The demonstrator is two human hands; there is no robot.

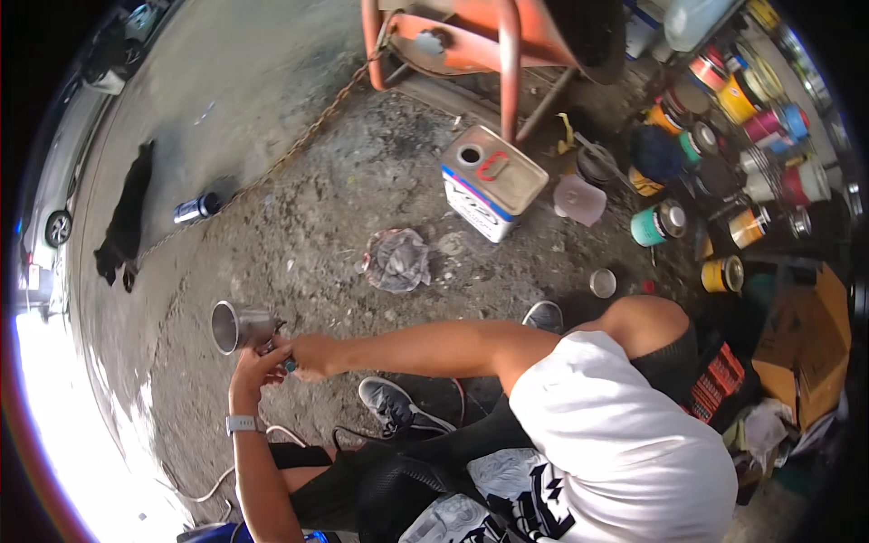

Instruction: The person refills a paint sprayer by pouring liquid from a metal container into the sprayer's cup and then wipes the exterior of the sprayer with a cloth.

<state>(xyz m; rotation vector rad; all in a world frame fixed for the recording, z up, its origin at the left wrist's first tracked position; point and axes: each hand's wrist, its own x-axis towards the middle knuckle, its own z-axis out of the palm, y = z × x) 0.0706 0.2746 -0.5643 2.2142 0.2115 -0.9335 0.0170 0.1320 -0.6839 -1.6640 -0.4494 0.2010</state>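
Note:
A paint spray gun with a metal cup (243, 327) is at the left of the view, its cup tilted and its round mouth facing left. My left hand (256, 368), with a pale watch on the wrist, grips the gun's body just below the cup. From the right, my right hand (313, 356) reaches across and closes on the rear part of the gun, where a small teal piece shows. The fingers partly hide the gun's body. Further off on the ground lies a crumpled plastic-like wrapping (398, 260).
A rectangular metal can (514, 178) stands ahead, below an orange metal frame (510, 61) with a rusty chain (326, 115). Paint cans (652, 226) crowd the right, near a cardboard box (801, 339). A black dog (129, 210) and a blue can (195, 209) are at left; a hose (220, 483) lies below.

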